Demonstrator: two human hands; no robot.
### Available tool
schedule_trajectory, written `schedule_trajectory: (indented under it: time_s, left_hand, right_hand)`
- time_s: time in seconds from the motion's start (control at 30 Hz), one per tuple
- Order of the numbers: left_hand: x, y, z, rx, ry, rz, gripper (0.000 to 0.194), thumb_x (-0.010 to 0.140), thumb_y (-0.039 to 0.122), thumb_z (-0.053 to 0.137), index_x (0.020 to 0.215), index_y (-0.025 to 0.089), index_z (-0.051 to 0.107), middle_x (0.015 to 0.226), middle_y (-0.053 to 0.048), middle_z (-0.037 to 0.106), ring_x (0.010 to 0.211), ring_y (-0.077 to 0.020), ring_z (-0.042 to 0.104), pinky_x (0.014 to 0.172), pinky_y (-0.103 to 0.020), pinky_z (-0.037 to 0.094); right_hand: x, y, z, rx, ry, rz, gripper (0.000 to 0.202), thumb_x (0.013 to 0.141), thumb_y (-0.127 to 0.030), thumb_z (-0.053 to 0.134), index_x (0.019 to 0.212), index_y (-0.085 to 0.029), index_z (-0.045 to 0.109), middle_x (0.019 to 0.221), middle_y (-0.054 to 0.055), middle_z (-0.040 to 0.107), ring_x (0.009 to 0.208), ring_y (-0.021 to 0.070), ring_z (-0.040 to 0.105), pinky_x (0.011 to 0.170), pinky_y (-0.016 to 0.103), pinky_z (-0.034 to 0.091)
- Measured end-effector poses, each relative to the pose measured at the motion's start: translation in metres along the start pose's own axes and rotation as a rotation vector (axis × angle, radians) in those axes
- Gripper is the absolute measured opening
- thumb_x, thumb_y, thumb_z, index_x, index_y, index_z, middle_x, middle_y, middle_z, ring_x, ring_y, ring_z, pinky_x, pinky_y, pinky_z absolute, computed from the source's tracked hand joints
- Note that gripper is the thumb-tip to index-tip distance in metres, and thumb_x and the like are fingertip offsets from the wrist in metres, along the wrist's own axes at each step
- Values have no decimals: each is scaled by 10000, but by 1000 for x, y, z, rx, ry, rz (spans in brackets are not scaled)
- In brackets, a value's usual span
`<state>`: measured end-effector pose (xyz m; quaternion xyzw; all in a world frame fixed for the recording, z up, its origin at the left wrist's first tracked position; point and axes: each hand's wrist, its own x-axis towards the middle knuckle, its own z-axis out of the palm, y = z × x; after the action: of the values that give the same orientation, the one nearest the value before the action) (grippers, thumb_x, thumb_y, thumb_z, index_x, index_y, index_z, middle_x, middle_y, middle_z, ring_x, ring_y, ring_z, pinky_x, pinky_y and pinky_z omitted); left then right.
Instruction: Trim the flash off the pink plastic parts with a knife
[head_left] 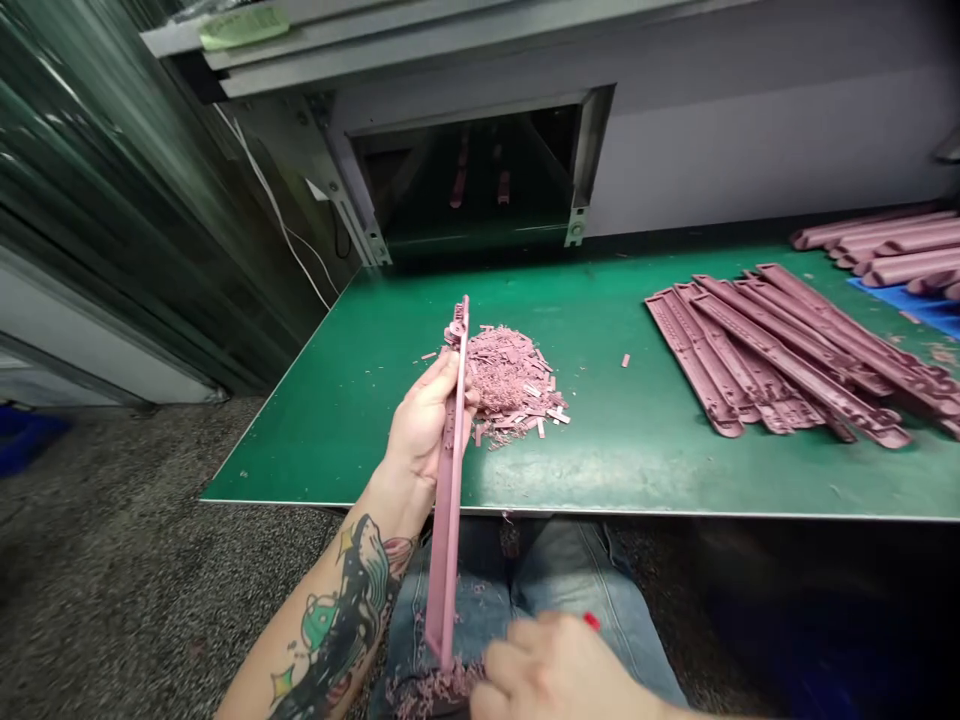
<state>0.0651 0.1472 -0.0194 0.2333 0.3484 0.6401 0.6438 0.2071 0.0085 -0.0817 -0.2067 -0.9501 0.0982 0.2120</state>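
A long pink plastic strip (448, 520) is held upright on its edge in my left hand (424, 420), whose fingers wrap round its upper part. Its lower end hangs over my lap. Near that end, just to the right, my right hand (551, 668) is closed round something I cannot make out; a small red tip (592, 621) shows beside its fingers. Behind the left hand lies a heap of pink shavings and small chips (514, 375) on the green table (592, 455). More shavings (435, 690) lie on my lap.
Several pink strips (795, 345) are piled on the right of the table, and more (885, 240) lie behind them near a blue sheet (911, 305). A framed opening (596, 150) with two pink pieces inside stands at the back.
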Motion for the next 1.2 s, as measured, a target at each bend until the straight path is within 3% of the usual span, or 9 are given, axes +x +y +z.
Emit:
schedule_trajectory:
  time_s: [0.07,0.2,0.3,0.37,0.43,0.53,0.67,0.9,1.2]
  left_hand:
    - [8,8,-1,-38,13,17,130,906,135,519,910,138,649,692,29,540,566,-31,536,540,-120,458]
    - [0,12,-3,-58,1,-35,141,926,152,497,971,142,630,727,22,529,560,-30,539,475,-110,449]
    - [-21,5,-1,-38,-13,-76,105,906,193,549,968,161,628,758,24,537,488,-20,503,349,-87,385]
    - [-38,-3,-1,-17,-18,-96,86,879,232,599,929,170,630,772,26,551,451,-16,482,311,-88,381]
    - [-52,-12,-3,7,-43,-141,131,851,285,638,939,188,635,749,29,563,396,-14,453,277,-94,374]
    - [-64,-26,-10,24,-80,-193,193,792,341,700,921,211,640,691,35,579,307,-11,402,235,-109,353]
    - [-71,-36,-16,18,-85,-207,299,720,378,763,968,255,650,639,42,587,274,-19,402,220,-110,338]
    - [-78,-31,-8,31,-78,-186,276,695,389,779,937,289,689,611,43,612,300,-35,478,261,-102,383]
    - [-80,-28,-12,103,-49,-186,252,685,408,778,829,234,666,575,37,611,293,-44,465,258,-108,380]
  right_hand:
    - [-8,5,-1,194,23,4,432,1009,-335,328,645,-215,529,521,-30,544,422,120,453,397,259,251]
    - [-6,46,-39,523,159,333,237,985,-278,351,1025,-223,578,782,13,644,658,140,585,602,237,446]
    - [5,73,-64,519,212,469,396,963,-194,347,1343,-269,428,762,-5,601,640,149,542,612,256,451]
    - [17,81,-72,522,270,503,490,963,-201,359,1442,-283,299,793,-3,593,673,154,542,651,269,462]
    - [31,83,-77,532,394,521,429,965,-245,400,1392,-270,370,854,8,600,728,156,552,703,275,461]
    - [52,80,-80,491,539,510,187,963,-343,450,1013,-220,580,791,2,583,684,143,518,649,254,413]
    - [65,74,-79,405,591,495,339,969,-408,448,707,-196,486,665,-22,511,612,117,452,583,242,322]
    - [63,69,-68,368,575,576,458,972,-515,375,650,-191,414,625,-18,459,576,114,403,550,248,268]
    - [58,66,-70,247,549,516,435,993,-424,372,631,-190,420,609,-7,466,581,119,409,570,244,286]
